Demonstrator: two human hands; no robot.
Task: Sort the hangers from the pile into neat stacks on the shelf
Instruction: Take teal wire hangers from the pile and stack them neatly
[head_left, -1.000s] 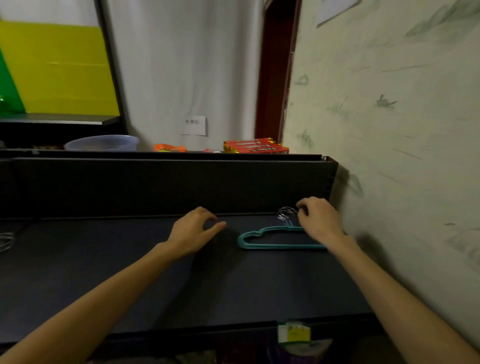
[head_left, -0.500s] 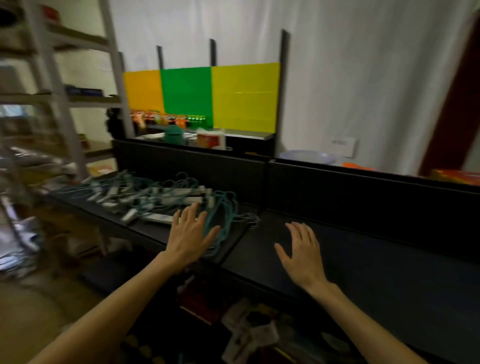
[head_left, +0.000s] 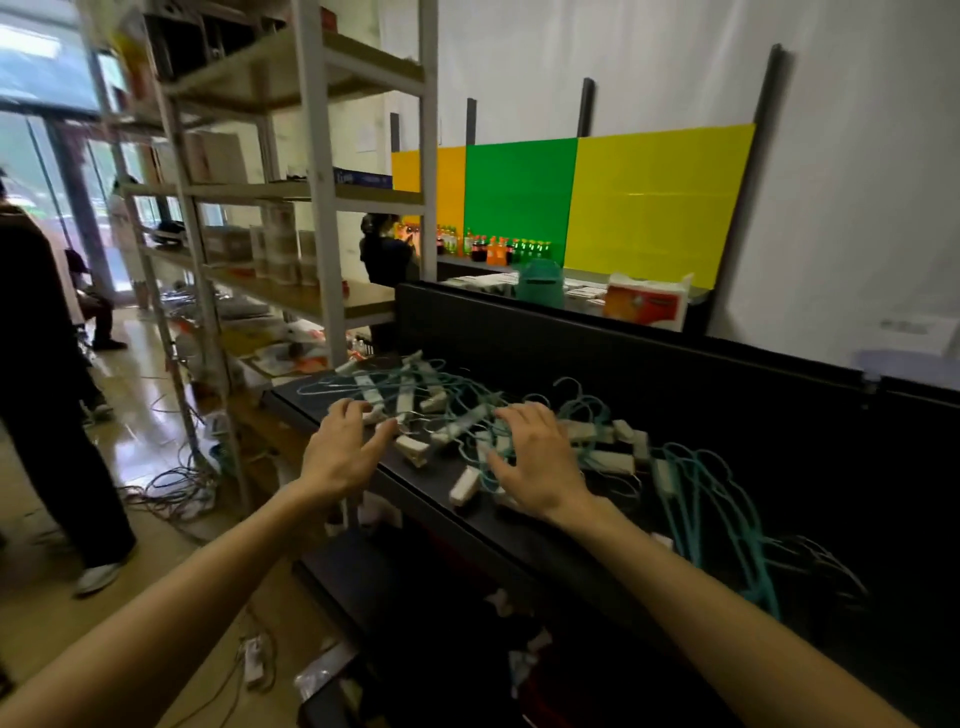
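A tangled pile of teal hangers (head_left: 691, 483) with white clips lies on the black shelf (head_left: 519, 535). My left hand (head_left: 340, 452) hovers over the pile's left end near the shelf's front edge, fingers spread and slightly curled, holding nothing. My right hand (head_left: 537, 462) is spread over the middle of the pile, its fingertips on or just above the teal wires; whether it touches them is unclear. Neither hand grips a hanger.
A black back panel (head_left: 623, 358) runs behind the shelf. A tall white metal rack (head_left: 322, 208) stands to the left. A person in dark clothes (head_left: 47, 389) stands at the far left on a floor strewn with cables (head_left: 176, 488). Clutter lies under the shelf.
My view has swung left from the shelf's right end, where one teal hanger lay, to the pile. Both hands have moved onto the pile; the right one now sits over its middle.
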